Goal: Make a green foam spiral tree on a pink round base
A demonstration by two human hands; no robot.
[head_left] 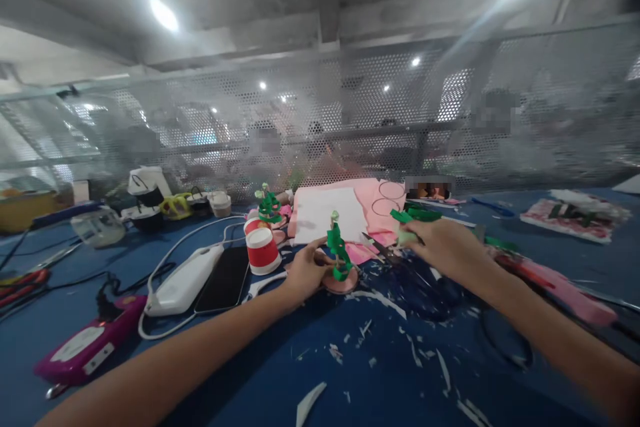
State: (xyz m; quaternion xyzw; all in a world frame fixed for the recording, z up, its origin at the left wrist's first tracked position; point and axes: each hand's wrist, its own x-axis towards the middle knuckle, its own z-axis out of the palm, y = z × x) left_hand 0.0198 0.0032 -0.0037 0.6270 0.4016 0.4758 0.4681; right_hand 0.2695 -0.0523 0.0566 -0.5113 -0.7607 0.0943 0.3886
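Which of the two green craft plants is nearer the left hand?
The front craft plant, with the left hand at its round pinkish base; the other green plant stands farther back, beyond the front red-and-white cup.

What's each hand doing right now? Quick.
Left hand: closed, holding the green plant model at its round base.
Right hand: at the green pieces; open or closed can't be told.

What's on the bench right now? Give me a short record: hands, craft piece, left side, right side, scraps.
Left hand: against the round base
Right hand: at the green strips; grip unclear
Craft piece: green-leaved plant model, upright on that base
Left side: red-and-white paper cup, black smartphone, purple power strip
Right side: dark-handled scissors, pink-handled tool
Scraps: white cuttings on the blue tabletop
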